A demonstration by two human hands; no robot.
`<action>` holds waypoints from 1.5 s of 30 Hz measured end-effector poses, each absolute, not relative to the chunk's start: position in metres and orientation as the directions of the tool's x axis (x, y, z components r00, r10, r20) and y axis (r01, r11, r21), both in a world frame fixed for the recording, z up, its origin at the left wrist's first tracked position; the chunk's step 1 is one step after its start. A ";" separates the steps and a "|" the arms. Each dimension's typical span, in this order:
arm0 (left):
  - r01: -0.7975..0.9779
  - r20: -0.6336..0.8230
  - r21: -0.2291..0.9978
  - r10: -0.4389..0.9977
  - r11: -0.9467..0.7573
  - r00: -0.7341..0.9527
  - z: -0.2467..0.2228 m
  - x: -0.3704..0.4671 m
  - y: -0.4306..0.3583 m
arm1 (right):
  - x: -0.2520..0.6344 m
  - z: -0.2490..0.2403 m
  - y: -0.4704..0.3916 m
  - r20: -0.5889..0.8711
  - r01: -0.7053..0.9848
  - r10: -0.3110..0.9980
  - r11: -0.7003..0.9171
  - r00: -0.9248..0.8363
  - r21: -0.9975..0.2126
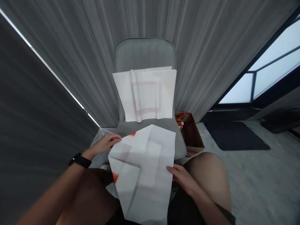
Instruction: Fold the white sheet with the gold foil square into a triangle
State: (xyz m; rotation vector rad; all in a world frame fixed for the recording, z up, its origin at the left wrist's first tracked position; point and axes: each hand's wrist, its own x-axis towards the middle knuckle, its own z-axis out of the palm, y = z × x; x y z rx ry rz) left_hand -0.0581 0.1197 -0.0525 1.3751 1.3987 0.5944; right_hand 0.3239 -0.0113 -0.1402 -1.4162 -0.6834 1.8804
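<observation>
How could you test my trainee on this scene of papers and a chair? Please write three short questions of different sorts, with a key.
1. True or false: the right hand holds the white paper that leans on the backrest.
2. Fill in: the black wristband is on the ____ wrist.
3. Where is the cardboard box?
A) on the seat
B) on the floor, beside the chair
C) under the folded sheet

Key: 1. False, it holds the folded sheet; 2. left; 3. B
</observation>
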 end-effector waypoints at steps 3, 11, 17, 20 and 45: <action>0.500 -0.240 0.864 0.924 0.063 0.298 -0.038 -0.038 0.164 | 0.308 -0.143 -0.029 -0.629 -0.317 0.774 -0.617 -0.077 -0.720; 0.622 0.150 0.453 0.742 -0.639 0.653 -0.018 0.064 0.263 | 0.239 -0.157 -0.045 -0.747 -0.631 0.665 -0.578 0.004 -0.518; 0.550 0.553 0.221 0.568 -0.805 0.609 -0.043 0.109 0.213 | 0.188 -0.148 0.002 -0.741 -0.643 0.670 -0.585 -0.041 -0.494; 0.570 0.660 0.209 0.544 -0.795 0.517 -0.062 0.103 0.156 | 0.195 -0.141 0.014 -0.705 -0.415 0.687 -0.701 -0.175 -0.580; 0.642 0.431 0.311 0.706 -0.701 0.562 -0.165 0.140 0.045 | 0.401 -0.157 0.020 0.109 0.335 0.993 0.085 0.053 -0.938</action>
